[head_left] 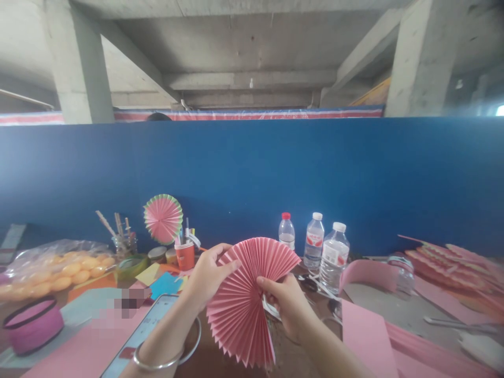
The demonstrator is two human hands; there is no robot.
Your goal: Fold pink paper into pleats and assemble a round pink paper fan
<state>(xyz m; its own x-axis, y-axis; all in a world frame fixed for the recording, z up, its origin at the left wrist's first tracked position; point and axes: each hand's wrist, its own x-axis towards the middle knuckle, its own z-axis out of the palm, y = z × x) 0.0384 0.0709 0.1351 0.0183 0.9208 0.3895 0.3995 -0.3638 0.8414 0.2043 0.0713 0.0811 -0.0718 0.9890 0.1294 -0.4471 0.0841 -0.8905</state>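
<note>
A pink pleated paper fan (244,294) is spread out in front of me, its folds fanning from a centre near its right side. My right hand (285,302) pinches it at that centre, thumb on the near face. At the fan's upper left edge, my left hand (214,270) grips the pleats, thumb over the front and fingers mostly hidden behind. A gap shows between the fan's two end folds at the lower right. Below my left forearm lies a phone (137,336) with its screen lit.
Behind the table stands a blue partition (236,173). Near it are a finished pink and green paper rosette (163,218), a red cup of pens (185,255) and plastic bottles (315,241). Pink paper sheets (368,333) lie right; a bag of orange balls (65,270) sits left.
</note>
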